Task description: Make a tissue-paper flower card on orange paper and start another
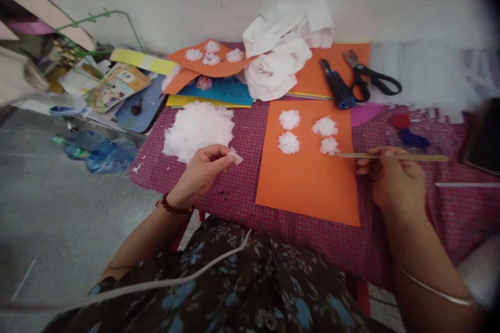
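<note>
My left hand (pixel 203 169) pinches a small square of white tissue paper (pixel 235 157) just in front of a loose heap of the same white squares (pixel 197 127). My right hand (pixel 392 179) is closed round a thin wooden stick (pixel 390 156) that lies level, its left tip touching the lower right tissue tuft (pixel 329 145). That tuft and three other white tufts sit on an orange sheet (pixel 308 182) lying on the red checked cloth (pixel 242 187).
Behind the sheet lie crumpled white paper (pixel 281 52), black scissors (pixel 371 78), a blue cutter (pixel 338 91) and more orange, blue and yellow sheets, one bearing tufts (pixel 211 54). Books and plastic bottles (pixel 101 153) clutter the floor at left. A dark phone-like object (pixel 484 138) lies at right.
</note>
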The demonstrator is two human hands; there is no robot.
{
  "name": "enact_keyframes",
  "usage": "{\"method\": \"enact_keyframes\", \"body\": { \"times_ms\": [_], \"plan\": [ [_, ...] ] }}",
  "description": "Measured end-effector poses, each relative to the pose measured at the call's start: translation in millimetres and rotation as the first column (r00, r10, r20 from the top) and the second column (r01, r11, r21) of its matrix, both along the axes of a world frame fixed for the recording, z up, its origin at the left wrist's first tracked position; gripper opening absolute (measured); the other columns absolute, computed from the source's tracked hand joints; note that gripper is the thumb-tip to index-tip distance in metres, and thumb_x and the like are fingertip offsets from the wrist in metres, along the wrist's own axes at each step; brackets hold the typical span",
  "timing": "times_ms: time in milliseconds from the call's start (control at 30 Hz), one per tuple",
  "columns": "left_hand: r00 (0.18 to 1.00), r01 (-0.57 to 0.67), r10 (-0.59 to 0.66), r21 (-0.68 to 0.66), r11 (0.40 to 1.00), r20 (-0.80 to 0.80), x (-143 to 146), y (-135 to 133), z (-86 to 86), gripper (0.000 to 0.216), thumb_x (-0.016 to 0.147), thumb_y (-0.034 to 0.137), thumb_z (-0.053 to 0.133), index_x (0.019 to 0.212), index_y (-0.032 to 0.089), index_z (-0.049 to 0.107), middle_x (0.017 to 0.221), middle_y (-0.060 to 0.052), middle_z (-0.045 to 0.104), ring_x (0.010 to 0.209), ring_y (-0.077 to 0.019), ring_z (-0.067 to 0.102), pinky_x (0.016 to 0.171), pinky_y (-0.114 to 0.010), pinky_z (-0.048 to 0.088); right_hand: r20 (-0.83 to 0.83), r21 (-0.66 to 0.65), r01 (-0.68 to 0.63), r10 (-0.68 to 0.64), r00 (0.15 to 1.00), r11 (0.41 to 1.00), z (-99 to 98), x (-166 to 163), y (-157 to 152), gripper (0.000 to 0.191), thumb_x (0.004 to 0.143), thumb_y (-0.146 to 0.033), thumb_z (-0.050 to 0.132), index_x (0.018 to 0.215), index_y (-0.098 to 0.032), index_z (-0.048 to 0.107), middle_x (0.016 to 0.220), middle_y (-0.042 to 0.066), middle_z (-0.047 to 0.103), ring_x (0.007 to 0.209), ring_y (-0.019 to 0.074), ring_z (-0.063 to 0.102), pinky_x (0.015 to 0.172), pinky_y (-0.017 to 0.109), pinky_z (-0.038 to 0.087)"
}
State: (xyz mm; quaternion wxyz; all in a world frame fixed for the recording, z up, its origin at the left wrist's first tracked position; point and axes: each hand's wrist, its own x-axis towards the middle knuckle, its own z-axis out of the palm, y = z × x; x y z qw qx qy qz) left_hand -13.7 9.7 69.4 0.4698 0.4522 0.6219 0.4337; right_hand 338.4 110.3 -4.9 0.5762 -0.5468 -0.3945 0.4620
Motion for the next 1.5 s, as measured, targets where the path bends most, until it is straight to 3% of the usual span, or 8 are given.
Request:
{"method": "enact_keyframes", "body": {
  "times_ms": [167, 300, 400, 567, 800, 1100, 1500],
  "plan": [
    [0.967, 0.256, -0.256, -0.001, 0.967, -0.009, 47.7, 50.6, 9.2, 0.017, 0.074, 0.028, 0.072, 0.071, 0.020, 0.058, 0.066, 0.001, 0.062, 0.056, -0.0081, 0.051, 0.053, -0.023, 0.043, -0.014, 0.043, -0.129, 0.130, 0.991, 0.991, -2.1, -0.8, -4.5, 0.025, 0.082, -0.045, 0.068, 0.082, -0.021, 0.066, 0.061, 0.000, 0.066, 0.048, 0.0112, 0.056, 0.049, 0.025, 0.045],
    [0.878, 0.476, -0.469, 0.064, 0.877, -0.094, 97.2, 99.8, 0.4, 0.016, 0.075, 0.028, 0.070, 0.075, 0.020, 0.056, 0.062, 0.002, 0.059, 0.054, -0.0081, 0.053, 0.051, -0.022, 0.043, -0.016, 0.062, -0.165, 0.167, 0.986, 0.984, -3.4, 0.2, 0.9, 0.032, 0.081, -0.053, 0.069, 0.086, -0.021, 0.063, 0.062, -0.003, 0.066, 0.048, 0.0101, 0.055, 0.049, 0.023, 0.045],
    [0.804, 0.585, -0.561, 0.096, 0.805, -0.196, 126.6, 125.4, -11.0, 0.014, 0.078, 0.027, 0.066, 0.073, 0.019, 0.055, 0.059, 0.004, 0.054, 0.052, -0.0074, 0.049, 0.049, -0.021, 0.039, -0.018, 0.078, -0.166, 0.168, 0.986, 0.983, -2.9, 1.8, 4.1, 0.034, 0.081, -0.054, 0.067, 0.084, -0.021, 0.061, 0.062, -0.003, 0.066, 0.048, 0.0101, 0.055, 0.048, 0.023, 0.044],
    [0.743, 0.632, -0.528, 0.175, 0.755, -0.411, 145.9, 140.8, -28.3, 0.010, 0.081, 0.018, 0.057, 0.072, 0.017, 0.061, 0.070, 0.001, 0.060, 0.064, -0.0108, 0.054, 0.061, -0.024, 0.043, -0.017, 0.076, -0.164, 0.166, 0.986, 0.984, -1.8, 4.0, 6.5, 0.035, 0.082, -0.055, 0.065, 0.082, -0.020, 0.060, 0.060, -0.003, 0.065, 0.049, 0.0101, 0.055, 0.050, 0.023, 0.045],
    [0.664, 0.699, -0.568, 0.133, 0.703, -0.486, 145.1, 135.3, -41.4, 0.019, 0.082, 0.015, 0.055, 0.074, 0.020, 0.071, 0.082, -0.002, 0.067, 0.078, -0.0148, 0.061, 0.074, -0.028, 0.047, -0.018, 0.054, -0.144, 0.145, 0.989, 0.988, -2.8, 6.8, 8.7, 0.039, 0.081, -0.059, 0.065, 0.082, -0.020, 0.059, 0.059, -0.003, 0.064, 0.047, 0.0092, 0.054, 0.048, 0.023, 0.045],
    [0.699, 0.609, -0.460, 0.117, 0.785, -0.548, 151.4, 137.9, -57.6, 0.014, 0.078, 0.010, 0.058, 0.071, 0.018, 0.066, 0.072, 0.001, 0.068, 0.067, -0.0133, 0.059, 0.063, -0.025, 0.041, 0.003, 0.118, -0.156, 0.157, 0.988, 0.981, 6.1, 5.4, 1.8, 0.035, 0.085, -0.057, 0.062, 0.080, -0.022, 0.059, 0.059, -0.002, 0.063, 0.049, 0.0114, 0.056, 0.052, 0.026, 0.047],
    [0.675, 0.627, -0.464, 0.116, 0.770, -0.574, 153.7, 139.4, -57.8, 0.015, 0.077, 0.008, 0.054, 0.069, 0.017, 0.061, 0.070, 0.001, 0.064, 0.067, -0.0135, 0.057, 0.062, -0.025, 0.040, 0.303, 0.185, -0.215, 0.152, 0.941, 0.959, -0.5, -6.2, -5.0, 0.027, 0.092, -0.047, 0.056, 0.081, -0.023, 0.062, 0.073, 0.001, 0.066, 0.064, 0.0166, 0.061, 0.062, 0.031, 0.047]
  ]
}}
